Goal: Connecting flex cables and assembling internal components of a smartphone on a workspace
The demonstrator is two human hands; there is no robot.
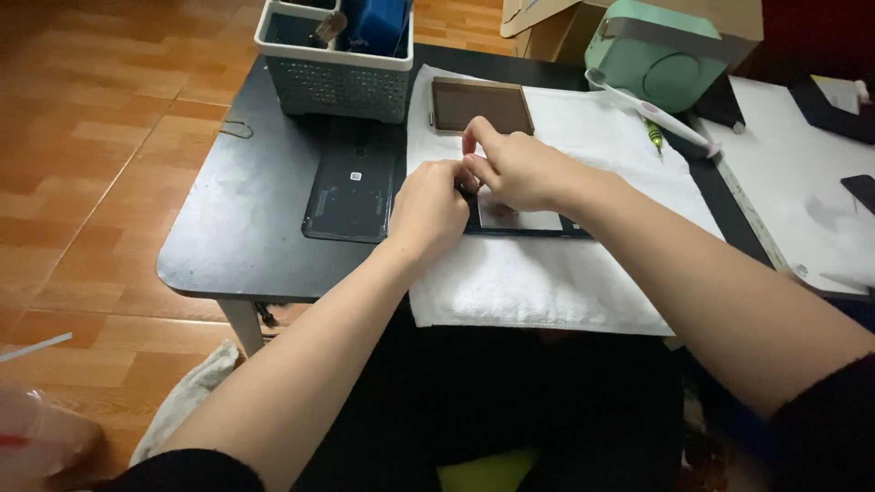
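Both hands are down on the white towel right now, meeting over a flat dark panel that lies across it — it looks like a phone or tablet opened up, with a pale rectangle showing inside its frame. The left hand is curled, fingers bunched together and pressed at the panel's left end; whether they actually pinch anything I cannot tell, since the knuckles cover the spot. The right hand sits just beside it, touching it, fingertips drawn together and pointing down at that same corner, index finger raised a little.

How far along? My read is somewhere in the middle: a dark back cover lies apart on the black table, to the left of the towel, and a small brownish screen-like piece rests at the towel's far edge. So parts are already separate, while the panel under the hands is the piece being worked on.

Hard to make out — the contact point itself, hidden by both hands. The grey basket is cut off at the top, its contents unclear. The green box and the white pen-like tool sit untouched at the far right.
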